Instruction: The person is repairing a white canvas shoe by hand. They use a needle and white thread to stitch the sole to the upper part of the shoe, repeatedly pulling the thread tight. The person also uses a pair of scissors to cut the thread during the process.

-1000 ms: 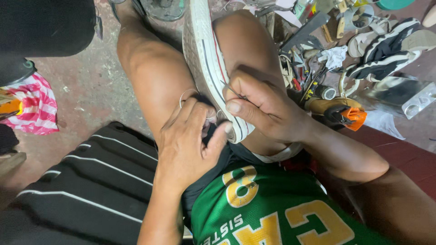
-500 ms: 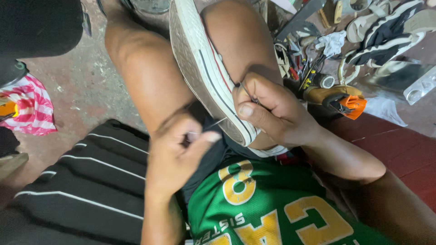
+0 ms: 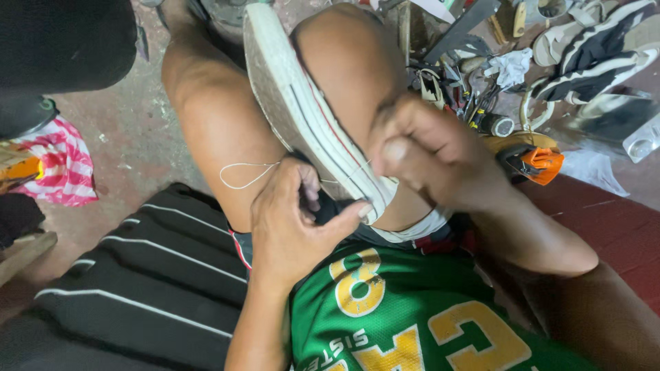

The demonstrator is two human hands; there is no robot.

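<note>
Two bare hands work at a white canvas shoe wedged sole-up between the person's knees, its pale rubber sole rough and flat, a thin red and dark stripe running along the sidewall. The left hand curls around the heel end, thumb pressed flat against the rubber edge, fingers pinched on a thin white thread that loops out loosely to that hand's left. The right hand, blurred, is closed into a fist just beside the shoe's sidewall; what it grips cannot be told. Beyond the right hand lies an orange-and-black tool among scattered shoes. A striped dark cloth lies beneath the left forearm.
</note>
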